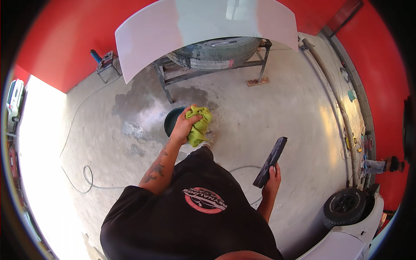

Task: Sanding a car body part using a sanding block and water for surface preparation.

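Observation:
My left hand (183, 125) is closed around a crumpled lime-green cloth (200, 125), held in front of my body. Just behind that hand a dark round basin (172, 121) stands on the floor, partly covered by the hand and wrist. Off to the right, my right hand (273, 178) grips a long, dark sanding block (270, 162), which is tilted with its far end to the right. Ahead of both hands is a large curved car panel (208, 21), whitish with a pale pink area, apart from either hand.
A dark metal stand (190, 78) carries a tyre (214, 54) under the panel. Wet patches (147, 104) darken the concrete floor. A thin hose (91, 177) loops at left. A car part with a wheel (345, 206) is at lower right, near another person's legs (375, 166).

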The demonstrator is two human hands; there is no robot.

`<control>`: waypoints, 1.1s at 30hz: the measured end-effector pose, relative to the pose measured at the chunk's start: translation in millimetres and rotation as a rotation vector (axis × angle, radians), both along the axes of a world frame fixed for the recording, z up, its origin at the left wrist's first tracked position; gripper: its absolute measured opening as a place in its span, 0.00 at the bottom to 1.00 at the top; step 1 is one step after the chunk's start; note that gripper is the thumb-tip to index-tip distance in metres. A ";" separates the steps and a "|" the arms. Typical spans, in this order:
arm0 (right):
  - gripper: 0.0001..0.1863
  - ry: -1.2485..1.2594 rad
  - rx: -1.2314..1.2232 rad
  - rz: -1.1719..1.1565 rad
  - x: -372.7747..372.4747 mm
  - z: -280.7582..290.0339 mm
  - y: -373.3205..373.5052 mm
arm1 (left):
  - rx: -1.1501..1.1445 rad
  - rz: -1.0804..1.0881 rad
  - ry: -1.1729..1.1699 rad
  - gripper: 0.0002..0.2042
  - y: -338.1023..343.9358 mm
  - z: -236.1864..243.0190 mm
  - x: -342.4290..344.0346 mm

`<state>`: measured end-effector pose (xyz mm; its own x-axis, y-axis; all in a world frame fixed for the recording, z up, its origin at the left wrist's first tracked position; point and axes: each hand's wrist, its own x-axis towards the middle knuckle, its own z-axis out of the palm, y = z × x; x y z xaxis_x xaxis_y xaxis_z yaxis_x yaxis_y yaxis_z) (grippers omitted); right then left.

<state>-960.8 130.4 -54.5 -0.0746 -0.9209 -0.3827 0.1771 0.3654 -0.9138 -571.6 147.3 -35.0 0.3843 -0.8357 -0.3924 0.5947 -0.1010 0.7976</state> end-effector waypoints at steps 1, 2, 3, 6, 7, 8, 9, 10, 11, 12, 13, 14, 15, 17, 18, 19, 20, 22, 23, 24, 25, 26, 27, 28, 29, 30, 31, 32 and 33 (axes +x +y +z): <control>0.27 0.003 -0.002 0.015 2.4 -2.7 -6.1 | -0.002 0.019 0.002 0.28 -4.2 -0.6 3.0; 0.27 0.012 0.012 0.019 5.5 -4.8 -12.0 | -0.004 0.033 0.006 0.28 -9.8 -3.6 6.1; 0.27 0.022 0.025 0.020 7.8 -5.7 -18.9 | -0.001 0.071 0.003 0.28 -16.9 -9.0 9.5; 0.25 0.076 0.035 0.065 10.6 -4.6 -41.9 | 0.014 0.155 -0.012 0.28 -42.0 -27.3 28.6; 0.24 0.112 0.036 0.079 10.0 -5.0 -50.8 | 0.023 0.185 -0.023 0.28 -53.8 -28.4 32.7; 0.24 0.119 0.037 0.076 12.1 -6.3 -60.8 | 0.025 0.182 -0.017 0.28 -65.7 -29.0 37.8; 0.25 0.085 0.033 0.032 14.7 -8.5 -70.7 | 0.016 0.211 -0.013 0.27 -78.1 -28.8 43.7; 0.26 0.051 0.026 -0.010 17.4 -7.0 -82.7 | 0.006 0.243 -0.009 0.27 -92.0 -25.1 48.8; 0.26 0.059 0.024 -0.011 19.6 -4.4 -94.3 | 0.005 0.242 -0.001 0.27 -106.5 -23.1 54.4; 0.26 0.041 0.023 -0.028 22.0 -0.9 -105.7 | -0.009 0.262 0.015 0.26 -121.0 -21.3 60.3; 0.27 0.022 0.023 -0.046 25.8 3.1 -116.0 | -0.021 0.283 0.030 0.25 -133.7 -18.8 67.0; 0.27 0.027 0.023 -0.046 28.4 7.2 -127.6 | -0.043 0.274 0.042 0.23 -145.6 -15.5 72.1; 0.27 0.028 0.022 -0.033 30.0 11.3 -140.4 | -0.041 0.275 0.046 0.23 -157.1 -11.8 75.6; 0.27 0.030 0.022 -0.021 35.7 12.2 -165.5 | -0.099 0.305 0.038 0.22 -179.8 -5.1 83.5; 0.26 0.050 -0.012 -0.011 39.2 8.5 -178.6 | -0.097 0.307 0.039 0.22 -188.1 -2.1 89.4; 0.25 0.073 -0.044 0.003 43.0 7.3 -191.5 | -0.094 0.312 0.042 0.22 -195.0 -0.5 92.9; 0.24 0.069 -0.049 0.016 47.2 6.1 -203.6 | -0.090 0.318 0.045 0.21 -201.1 -0.6 96.5; 0.23 0.080 -0.035 0.021 64.3 11.6 -225.6 | -0.076 0.333 0.051 0.20 -210.2 -5.8 107.0; 0.22 0.088 -0.025 0.018 73.0 15.0 -236.7 | -0.066 0.341 0.054 0.20 -213.6 -7.5 111.9; 0.22 0.089 -0.020 0.038 75.8 13.7 -247.2 | -0.061 0.361 0.054 0.20 -215.5 -8.9 114.2; 0.21 0.097 0.000 0.045 76.6 11.0 -257.8 | -0.061 0.366 0.058 0.20 -216.7 -7.4 114.3; 0.19 0.104 0.020 0.054 77.0 7.8 -268.8 | -0.060 0.374 0.062 0.19 -217.9 -6.8 115.2; 0.19 0.104 0.023 0.080 76.8 2.8 -280.4 | -0.057 0.400 0.060 0.19 -219.4 -8.2 117.5; 0.19 0.083 0.012 0.098 75.2 -3.3 -292.8 | -0.047 0.423 0.055 0.19 -220.7 -10.8 119.0; 0.18 0.060 0.002 0.118 76.0 -6.4 -305.9 | -0.039 0.448 0.050 0.19 -222.2 -13.8 120.8; 0.18 0.058 0.004 0.150 76.8 -8.3 -319.7 | -0.036 0.480 0.046 0.19 -223.8 -18.1 122.3; 0.19 0.064 0.006 0.147 79.2 -9.7 -334.6 | -0.020 0.525 0.032 0.19 -225.2 -23.6 123.9; 0.19 0.070 0.009 0.143 82.6 -10.9 -349.4 | -0.002 0.570 0.018 0.19 -225.3 -25.3 125.2; 0.19 0.066 0.012 0.177 85.1 -11.8 -368.5 | 0.001 0.604 0.013 0.19 -225.5 -25.4 127.4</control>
